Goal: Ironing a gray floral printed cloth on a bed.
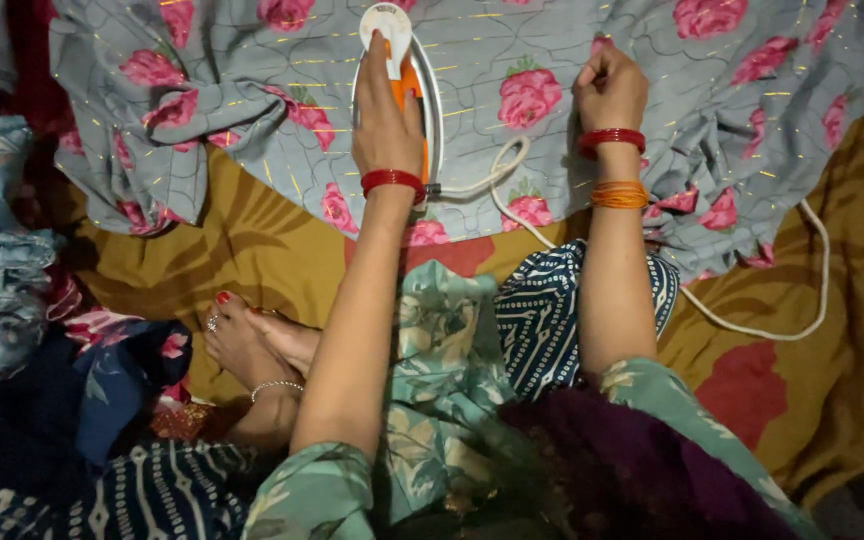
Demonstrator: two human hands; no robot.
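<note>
My left hand [384, 112] is closed around the orange handle of a white electric iron [430, 95]. The iron rests flat on a grey fabric with pink roses [252, 70] that is spread across the top of the view. To the right of the iron, my right hand [609, 88] presses on the same fabric with its fingers curled, pinching the cloth. Both wrists wear red bangles, and the right also has orange ones. The iron's white cord [752, 326] loops from its rear across the cloth and off to the right.
A mustard sheet with red shapes [262, 250] lies under the fabric. A pile of blue and patterned clothes [12, 270] sits at the left. My bare feet [247, 345] are tucked below the left arm, and my lap is covered in green and navy printed cloth.
</note>
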